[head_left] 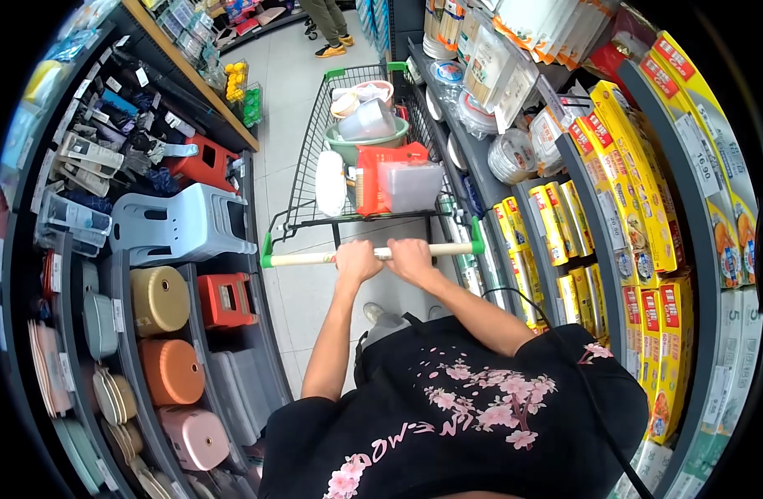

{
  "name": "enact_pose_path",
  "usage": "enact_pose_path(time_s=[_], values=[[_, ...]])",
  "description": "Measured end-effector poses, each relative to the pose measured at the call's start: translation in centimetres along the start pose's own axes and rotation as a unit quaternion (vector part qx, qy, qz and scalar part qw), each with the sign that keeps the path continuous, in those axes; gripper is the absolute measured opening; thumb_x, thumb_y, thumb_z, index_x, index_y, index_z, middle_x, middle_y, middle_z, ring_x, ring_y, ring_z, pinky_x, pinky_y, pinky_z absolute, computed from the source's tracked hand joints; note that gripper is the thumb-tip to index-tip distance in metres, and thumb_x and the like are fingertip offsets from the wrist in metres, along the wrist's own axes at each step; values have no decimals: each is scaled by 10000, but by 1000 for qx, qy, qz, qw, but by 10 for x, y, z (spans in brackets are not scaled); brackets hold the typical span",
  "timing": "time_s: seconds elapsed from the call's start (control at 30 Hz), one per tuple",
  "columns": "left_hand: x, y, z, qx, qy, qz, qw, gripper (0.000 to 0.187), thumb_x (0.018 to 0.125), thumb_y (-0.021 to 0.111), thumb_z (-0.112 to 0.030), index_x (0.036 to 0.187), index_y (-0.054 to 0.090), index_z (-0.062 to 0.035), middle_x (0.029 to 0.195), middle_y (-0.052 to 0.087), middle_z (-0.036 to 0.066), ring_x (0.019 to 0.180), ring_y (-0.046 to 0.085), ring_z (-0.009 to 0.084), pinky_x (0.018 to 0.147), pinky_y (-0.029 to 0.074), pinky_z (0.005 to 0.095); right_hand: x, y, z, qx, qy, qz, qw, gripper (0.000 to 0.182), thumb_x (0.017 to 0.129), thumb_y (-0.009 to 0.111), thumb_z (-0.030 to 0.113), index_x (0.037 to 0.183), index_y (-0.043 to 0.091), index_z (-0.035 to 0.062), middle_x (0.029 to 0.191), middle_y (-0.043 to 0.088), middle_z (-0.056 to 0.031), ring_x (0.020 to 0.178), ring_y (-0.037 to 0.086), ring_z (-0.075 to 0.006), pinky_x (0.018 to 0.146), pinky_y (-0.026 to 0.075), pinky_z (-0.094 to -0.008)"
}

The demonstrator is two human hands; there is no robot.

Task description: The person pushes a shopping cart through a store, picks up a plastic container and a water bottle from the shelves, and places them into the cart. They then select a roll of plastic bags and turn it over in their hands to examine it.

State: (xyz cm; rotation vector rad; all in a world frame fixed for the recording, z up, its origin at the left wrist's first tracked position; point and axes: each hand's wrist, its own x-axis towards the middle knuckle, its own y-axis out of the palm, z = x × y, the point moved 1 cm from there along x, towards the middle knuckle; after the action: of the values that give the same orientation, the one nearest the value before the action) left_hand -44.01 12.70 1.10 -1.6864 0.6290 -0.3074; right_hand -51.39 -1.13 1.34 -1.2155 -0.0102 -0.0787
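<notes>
Both hands grip the pale handle (307, 259) of a black wire shopping cart (302, 187) with green corner caps. My left hand (358, 259) is wrapped round the bar near its middle. Close beside it, my right hand (410, 256) is closed on the same bar. In the cart, a green basin (348, 150) holds a clear plastic container (369, 121) and other items. Nearer me lie a red package (370, 187), a clear box (411, 185) and a white wrapped item (331, 185).
Shelves line both sides of a narrow tiled aisle (282, 158). At left are blue plastic stools (174, 220) and coloured round stools (172, 372). Yellow boxes (660, 366) fill the right shelves. A person (325, 21) stands beyond the cart, partly cut off by the frame.
</notes>
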Motion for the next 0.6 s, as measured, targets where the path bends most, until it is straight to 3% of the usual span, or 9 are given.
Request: enact_pose_path(time_s=[0.2, 0.27, 0.6], values=[[-43, 1, -21, -15, -30, -18, 999, 200, 696, 680, -257, 777, 784, -107, 718, 706, 188, 684, 700, 372, 679, 570, 464, -35, -18, -2, 137, -28, 27, 990, 211, 788, 706, 207, 890, 646, 32, 769, 697, -215, 762, 696, -422, 695, 540, -520], [-56, 7, -28, -25, -41, -14, 999, 198, 697, 686, -260, 784, 784, -110, 714, 702, 190, 688, 695, 380, 686, 567, 469, -45, -5, -1, 102, -25, 44, 993, 222, 804, 701, 260, 876, 660, 54, 749, 692, -209, 742, 690, -417, 681, 527, -529], [-118, 15, -60, -17, -72, -26, 997, 219, 688, 696, -283, 749, 769, -86, 722, 707, 193, 697, 702, 374, 723, 566, 455, -104, -10, 10, 38, -45, 79, 995, 176, 775, 685, 229, 814, 718, 61, 734, 700, -201, 714, 711, -387, 661, 558, -494]])
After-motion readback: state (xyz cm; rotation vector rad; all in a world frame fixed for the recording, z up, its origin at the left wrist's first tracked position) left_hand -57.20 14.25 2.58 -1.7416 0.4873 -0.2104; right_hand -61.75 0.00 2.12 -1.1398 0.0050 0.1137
